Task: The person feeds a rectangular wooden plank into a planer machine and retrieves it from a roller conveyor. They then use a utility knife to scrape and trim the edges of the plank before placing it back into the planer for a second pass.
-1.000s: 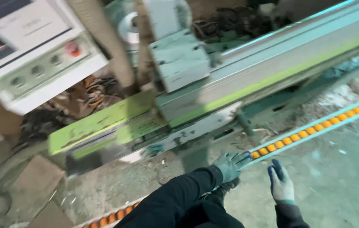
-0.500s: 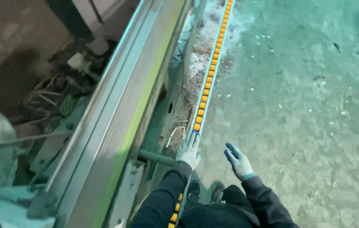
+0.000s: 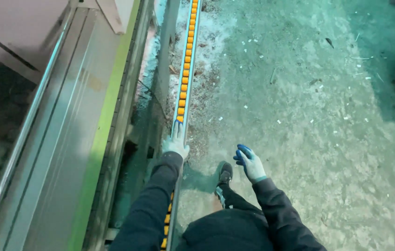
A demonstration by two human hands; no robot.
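The left hand [image 3: 175, 145], gloved in grey, is lying flat on the roller rail [image 3: 186, 69], its fingers stretched along the rail's top over the orange rollers rather than curling round it, so it is touching the rail without gripping it. The rail is running as a long narrow strip from the top of the view down past the left sleeve to the bottom edge, standing between the machine bed [image 3: 81, 139] on the left and the floor [image 3: 309, 107] on the right. The right hand [image 3: 248, 160], in a grey glove with blue fingertips, is hanging free over the floor, well apart from the rail, its fingers loosely curled and holding nothing. A shoe [image 3: 224, 175] is showing on the floor between the two hands, just below them. Pale chips and dust are lying scattered over the floor beside the rail.
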